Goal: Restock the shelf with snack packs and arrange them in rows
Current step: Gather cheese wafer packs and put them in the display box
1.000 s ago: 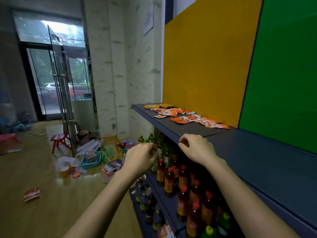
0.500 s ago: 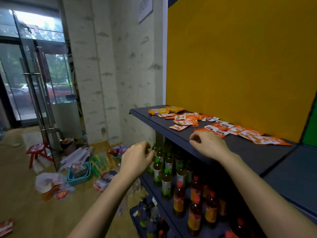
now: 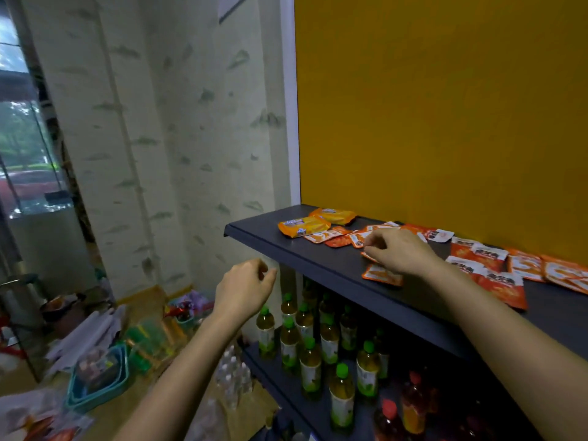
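Dim interior, daylight from left glass (blown out), soft blur, wide-angle edge bending

Green-capped tea bottles are standing in rows beside red-capped bottles of a darker drink. Stacked teal baskets are sitting on the floor, with small clear bottles crowding nearby. A yellow panel is filling the upper right.

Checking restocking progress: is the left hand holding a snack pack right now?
No, the left hand is empty, fingers loosely curled, in the air in front of the shelf edge.
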Available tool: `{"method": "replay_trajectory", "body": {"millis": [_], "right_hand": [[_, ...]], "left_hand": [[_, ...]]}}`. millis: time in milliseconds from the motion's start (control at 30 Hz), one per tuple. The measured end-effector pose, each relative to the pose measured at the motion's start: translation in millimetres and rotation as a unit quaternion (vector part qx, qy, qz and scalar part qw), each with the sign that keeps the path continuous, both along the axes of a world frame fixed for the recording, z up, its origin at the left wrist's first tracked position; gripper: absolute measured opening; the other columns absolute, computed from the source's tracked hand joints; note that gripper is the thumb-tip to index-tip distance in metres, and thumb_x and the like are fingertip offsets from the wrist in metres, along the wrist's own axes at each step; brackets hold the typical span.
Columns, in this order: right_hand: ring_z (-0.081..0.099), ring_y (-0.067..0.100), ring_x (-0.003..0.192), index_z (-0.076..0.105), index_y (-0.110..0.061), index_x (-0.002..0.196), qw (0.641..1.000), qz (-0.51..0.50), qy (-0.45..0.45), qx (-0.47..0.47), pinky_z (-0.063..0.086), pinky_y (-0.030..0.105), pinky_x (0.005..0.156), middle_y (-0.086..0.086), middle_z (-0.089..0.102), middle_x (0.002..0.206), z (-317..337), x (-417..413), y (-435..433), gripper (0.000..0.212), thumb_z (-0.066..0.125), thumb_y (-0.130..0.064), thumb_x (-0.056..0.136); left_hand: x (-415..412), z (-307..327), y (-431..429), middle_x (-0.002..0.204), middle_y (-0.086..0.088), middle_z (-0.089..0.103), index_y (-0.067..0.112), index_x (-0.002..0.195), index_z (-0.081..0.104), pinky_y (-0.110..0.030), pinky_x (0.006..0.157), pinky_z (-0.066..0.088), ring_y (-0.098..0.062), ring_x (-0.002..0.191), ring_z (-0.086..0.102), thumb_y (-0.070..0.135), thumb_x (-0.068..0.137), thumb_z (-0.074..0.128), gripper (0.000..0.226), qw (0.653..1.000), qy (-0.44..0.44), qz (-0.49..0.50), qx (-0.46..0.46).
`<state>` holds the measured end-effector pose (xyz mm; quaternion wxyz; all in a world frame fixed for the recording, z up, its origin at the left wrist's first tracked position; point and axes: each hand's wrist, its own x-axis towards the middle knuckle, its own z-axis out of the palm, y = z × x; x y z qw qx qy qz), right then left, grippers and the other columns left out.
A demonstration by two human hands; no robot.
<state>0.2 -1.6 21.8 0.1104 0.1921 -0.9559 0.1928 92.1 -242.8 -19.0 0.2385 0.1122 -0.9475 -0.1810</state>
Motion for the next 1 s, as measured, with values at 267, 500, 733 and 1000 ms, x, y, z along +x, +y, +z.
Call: {"method": "replay_trajectory", "body": {"millis": [267,500,733,1000], "right_hand": [[0.059,0.028,0.108,0.068,-0.021,0.097,0.997,-0.071,-0.012,-0.011,0.047,0.035,0.086,0.008,0.067,0.114,8.3,-119.3,-41.6,0.018,0.055,-0.029,0.088],[0.059,0.031,0.103,0.065,-0.014,0.084,0.985,-0.154,-0.072,0.017,0.041,0.031,0.071,0.014,0.066,0.110,13.6,-209.1,-67.3,0.019,0.054,-0.029,0.088],[0.053,0.028,0.091,0.061,-0.007,0.093,0.964,-0.233,-0.127,0.017,0.037,0.030,0.070,0.016,0.057,0.102,5.1,-260.4,-77.7,0.036,0.051,-0.042,0.092],[0.051,0.034,0.116,0.055,-0.006,0.122,0.930,-0.310,-0.190,-0.051,0.040,0.035,0.091,0.020,0.048,0.138,-10.9,-298.9,-108.4,0.065,0.044,-0.060,0.088]], "left_hand": [[-130.6,9.6,-52.5,0.091,-0.008,0.064,0.012,0.073,0.054,-0.032,0.069,0.039,-0.030,0.096,0.060,0.044,0.095,0.037,0.043,0.999,-0.024,-0.011,-0.034],[-238.2,1.5,-80.5,0.116,-0.016,0.061,0.003,0.100,0.067,-0.040,0.093,0.042,-0.031,0.115,0.049,0.073,0.082,0.032,0.081,0.989,-0.143,-0.024,-0.019],[-294.8,-7.3,-82.1,0.132,-0.012,0.047,0.014,0.130,0.051,-0.041,0.101,0.033,-0.029,0.125,0.038,0.076,0.074,0.045,0.084,0.984,-0.150,-0.090,0.036],[-358.3,0.3,-92.6,0.135,-0.010,0.046,0.015,0.130,0.049,-0.041,0.106,0.033,-0.028,0.128,0.036,0.071,0.073,0.054,0.081,0.956,-0.208,-0.181,0.102]]}}
